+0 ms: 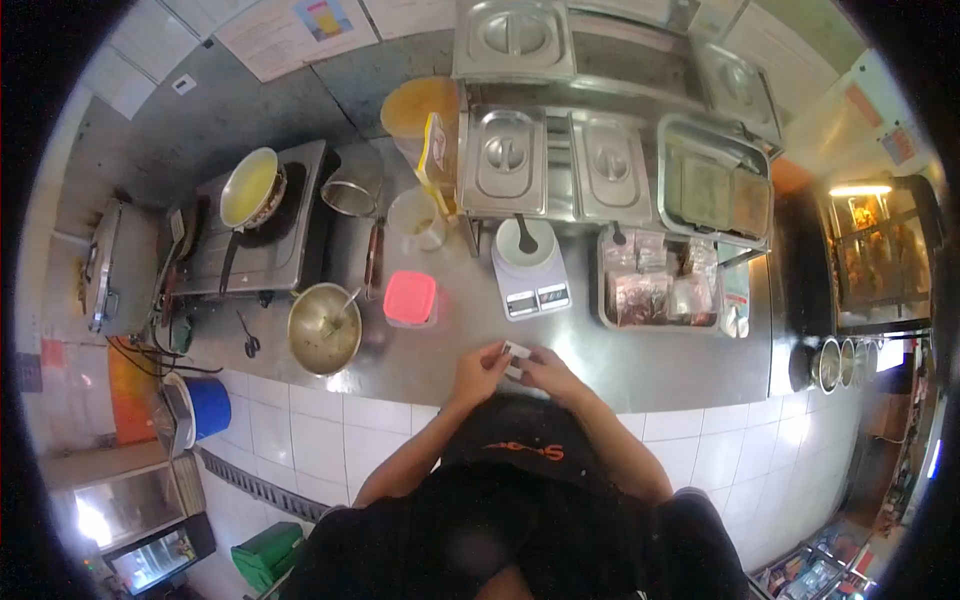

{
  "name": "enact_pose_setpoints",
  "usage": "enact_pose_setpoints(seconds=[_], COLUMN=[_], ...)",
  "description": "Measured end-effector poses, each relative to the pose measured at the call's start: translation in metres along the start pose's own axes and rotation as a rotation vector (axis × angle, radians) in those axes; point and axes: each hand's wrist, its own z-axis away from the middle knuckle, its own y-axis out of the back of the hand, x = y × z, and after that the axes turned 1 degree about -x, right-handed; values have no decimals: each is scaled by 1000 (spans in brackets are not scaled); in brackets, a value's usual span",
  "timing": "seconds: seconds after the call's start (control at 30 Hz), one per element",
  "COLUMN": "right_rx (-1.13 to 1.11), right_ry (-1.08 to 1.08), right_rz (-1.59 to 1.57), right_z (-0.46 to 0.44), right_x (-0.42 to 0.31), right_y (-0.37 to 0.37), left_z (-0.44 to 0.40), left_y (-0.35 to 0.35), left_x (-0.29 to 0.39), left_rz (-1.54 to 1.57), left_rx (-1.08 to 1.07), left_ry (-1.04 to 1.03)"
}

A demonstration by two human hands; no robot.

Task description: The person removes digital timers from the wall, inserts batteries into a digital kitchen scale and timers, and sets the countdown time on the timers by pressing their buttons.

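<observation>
Over the front edge of the steel counter (430, 365), my left hand (482, 372) and my right hand (550, 375) meet in front of my dark apron. Between their fingers is a small white piece with a dark patch (515, 358), too small to name. Both hands are closed on it, one from each side. Beyond them stands a kitchen scale (533, 295) bearing a pale bowl (515, 250) with a dark spoon (527, 238). A pink-lidded plastic container (410, 298) lies to the left of my hands.
Left are a metal mixing bowl (312, 350), scissors (249, 338) and a stove (300, 190) with a pan (250, 190). A tray (603, 290) of small packets lies right, below lidded steel pans (505, 160). A clear jug (410, 215) stands behind the container.
</observation>
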Motion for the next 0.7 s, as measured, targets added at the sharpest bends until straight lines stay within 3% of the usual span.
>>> enact_pose_setpoints(seconds=[0.03,0.2,0.27,0.4,0.5,0.57,0.7], right_rx=[-40,-90,-100,-112,-100,-217,-208], right_ry=[87,-15,24,75,164,118,58], right_rz=[12,-35,-63,40,-11,-96,-258], right_z=[-6,-3,-6,-14,-11,-2,23], right_x=[17,1,4,15,13,0,-42], right_y=[6,6,5,10,7,5,-11], left_z=[0,-1,-1,0,-5,-6,7], left_y=[4,20,26,26,17,12,3], left_x=[1,2,1,4,-10,-17,20], left_rz=[-3,-69,-223,-171,83,437,687], left_rx=[6,-52,-150,-169,-66,-96,-91], left_ry=[-19,-85,-185,-190,-58,181,245])
